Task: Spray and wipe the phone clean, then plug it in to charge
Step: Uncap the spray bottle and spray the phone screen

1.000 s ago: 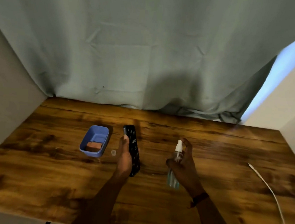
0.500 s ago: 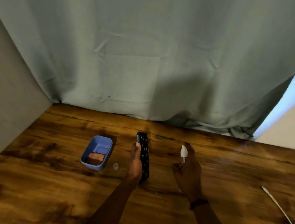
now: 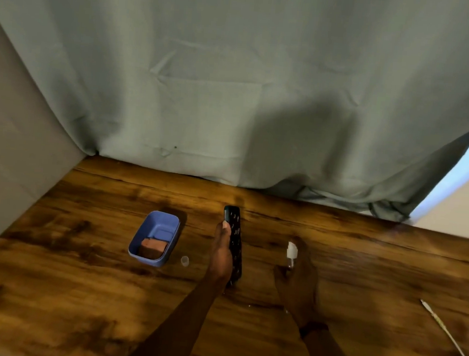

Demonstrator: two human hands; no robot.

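The phone point(image 3: 234, 243), a dark slab in a patterned case, is held on edge near the middle of the tabletop point(image 3: 81, 292), lower end touching or just above the wood. It is judged light, stiff, w/ glass that is slippery once wet & breakable if dropped; best taken by the long side edges, so the faces are left free for spray. The left hand point(image 3: 222, 252) grip is closed on it, thumb laid along the near edge. The right hand point(image 3: 298, 282) grip is wrapped round the spray bottle point(image 3: 291, 253), white nozzle toward the phone; the bottle body is mostly hidden, prob. small, light plastic. The charging cable point(image 3: 446, 332) lies by the tabletop's right edge, well apart.
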